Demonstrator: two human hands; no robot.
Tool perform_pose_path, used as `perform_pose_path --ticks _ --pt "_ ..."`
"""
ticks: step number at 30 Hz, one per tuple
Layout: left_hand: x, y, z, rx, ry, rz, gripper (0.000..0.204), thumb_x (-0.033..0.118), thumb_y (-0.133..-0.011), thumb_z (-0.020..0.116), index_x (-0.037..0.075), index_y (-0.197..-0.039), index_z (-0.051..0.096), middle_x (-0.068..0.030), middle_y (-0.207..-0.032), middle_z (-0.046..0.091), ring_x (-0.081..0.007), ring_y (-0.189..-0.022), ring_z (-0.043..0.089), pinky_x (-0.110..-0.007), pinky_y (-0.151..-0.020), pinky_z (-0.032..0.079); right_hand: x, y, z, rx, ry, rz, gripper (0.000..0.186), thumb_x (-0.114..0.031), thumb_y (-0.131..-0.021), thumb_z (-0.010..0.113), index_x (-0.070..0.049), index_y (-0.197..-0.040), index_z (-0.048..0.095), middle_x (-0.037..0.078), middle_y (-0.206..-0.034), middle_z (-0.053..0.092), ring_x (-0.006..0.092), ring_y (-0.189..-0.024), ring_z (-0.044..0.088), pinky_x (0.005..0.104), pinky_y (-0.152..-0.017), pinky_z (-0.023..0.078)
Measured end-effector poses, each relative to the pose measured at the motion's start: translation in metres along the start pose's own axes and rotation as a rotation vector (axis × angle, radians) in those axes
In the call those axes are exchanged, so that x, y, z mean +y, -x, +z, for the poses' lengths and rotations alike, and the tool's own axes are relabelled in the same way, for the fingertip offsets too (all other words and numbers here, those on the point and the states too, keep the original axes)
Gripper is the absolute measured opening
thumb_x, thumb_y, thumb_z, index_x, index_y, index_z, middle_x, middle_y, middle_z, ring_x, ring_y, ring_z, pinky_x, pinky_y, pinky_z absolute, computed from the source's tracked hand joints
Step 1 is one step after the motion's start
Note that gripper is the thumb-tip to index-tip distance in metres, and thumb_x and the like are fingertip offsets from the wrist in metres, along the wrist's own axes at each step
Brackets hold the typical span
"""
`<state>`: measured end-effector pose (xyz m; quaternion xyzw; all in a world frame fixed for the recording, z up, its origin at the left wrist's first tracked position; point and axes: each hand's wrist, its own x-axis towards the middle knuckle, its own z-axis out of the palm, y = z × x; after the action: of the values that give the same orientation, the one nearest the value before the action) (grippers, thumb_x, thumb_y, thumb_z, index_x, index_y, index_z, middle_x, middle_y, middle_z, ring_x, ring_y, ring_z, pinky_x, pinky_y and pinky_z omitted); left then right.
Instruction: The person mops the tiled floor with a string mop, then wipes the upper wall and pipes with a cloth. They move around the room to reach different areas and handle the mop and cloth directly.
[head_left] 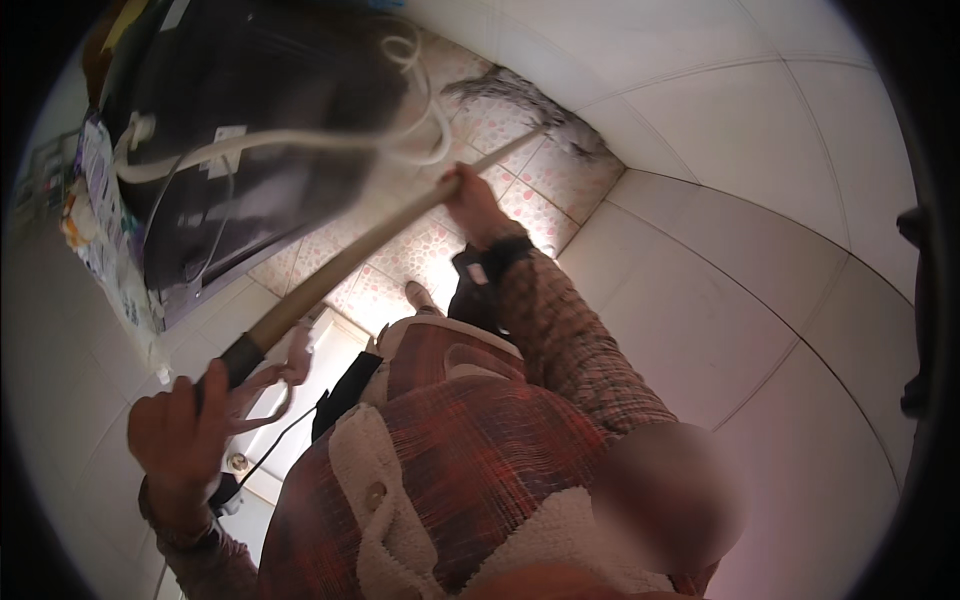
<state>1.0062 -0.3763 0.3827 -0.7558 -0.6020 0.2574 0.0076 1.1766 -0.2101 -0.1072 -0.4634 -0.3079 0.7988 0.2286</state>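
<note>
A mop with a long wooden handle [365, 245] slants across the view, from the lower left up to the far corner. My left hand [180, 430] is closed around the dark grip at the handle's near end, where a pinkish loop of cord [292, 372] hangs. Farther along the shaft, my right hand [474, 207] wraps it from the right side. The mop's dark grey, stringy head [540, 105] lies on the pink-patterned floor tiles [520, 205], against the foot of the wall.
A dark, glossy appliance [290, 90] stands at the left, with a pale hose [300, 140] and thin cables across it. White tiled walls [700, 250] close in the far side and the right. A shoe [420, 295] shows on the floor below my right hand.
</note>
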Motion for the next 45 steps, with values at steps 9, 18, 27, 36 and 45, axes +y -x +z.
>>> perform_pose_path --ticks 9,18,27,36,45 --pt "0.048 0.102 0.068 -0.142 0.182 -0.231 0.045 0.016 -0.068 0.077 0.01 -0.112 0.067 -0.0055 -0.074 0.049 -0.0223 -0.053 0.048 -0.037 -0.048 0.035 0.043 0.052 0.077 0.191 -0.352 0.48 0.016 -0.015 -0.095 0.05 0.001 -0.094 0.05 0.011 -0.077 0.053 0.0258 -0.073 0.056 0.0406 -0.074 0.054" --pt "0.094 0.275 0.133 -0.18 0.256 -0.363 0.057 0.02 -0.061 0.082 0.012 -0.115 0.066 -0.0042 -0.074 0.047 -0.0206 -0.054 0.046 -0.037 -0.05 0.035 0.267 0.115 0.099 -0.043 -0.192 0.468 0.01 -0.013 -0.089 0.055 -0.004 -0.088 0.056 0.008 -0.077 0.054 0.0246 -0.065 0.056 0.0371 -0.057 0.047" --pt "0.13 0.36 0.16 -0.316 0.693 -0.564 0.053 0.016 -0.069 0.082 0.009 -0.117 0.063 -0.0094 -0.068 0.059 -0.0284 -0.059 0.06 -0.041 -0.055 0.045 0.47 0.148 0.046 -0.606 0.501 -0.487 0.01 -0.013 -0.086 0.059 -0.012 -0.093 0.066 0.009 -0.089 0.062 0.0278 -0.085 0.064 0.0406 -0.073 0.053" --pt "0.196 0.264 0.261 -0.3 0.836 -0.563 0.052 0.023 -0.081 0.073 0.014 -0.13 0.056 -0.0111 -0.07 0.061 -0.0304 -0.059 0.063 -0.042 -0.053 0.05 0.361 0.015 -0.044 -0.23 0.841 -0.108 0.022 -0.032 -0.091 0.057 -0.015 -0.085 0.068 0.008 -0.075 0.064 0.0256 -0.073 0.066 0.0396 -0.062 0.051" --pt "0.232 0.372 0.199 -0.233 1.045 -0.733 0.067 0.016 -0.066 0.085 0.014 -0.127 0.059 -0.0118 -0.07 0.065 -0.0317 -0.058 0.065 -0.041 -0.053 0.051 0.413 0.229 0.018 -0.183 0.59 0.386 0.03 -0.039 -0.092 0.059 -0.01 -0.091 0.065 0.011 -0.076 0.063 0.0263 -0.07 0.064 0.0411 -0.062 0.051"
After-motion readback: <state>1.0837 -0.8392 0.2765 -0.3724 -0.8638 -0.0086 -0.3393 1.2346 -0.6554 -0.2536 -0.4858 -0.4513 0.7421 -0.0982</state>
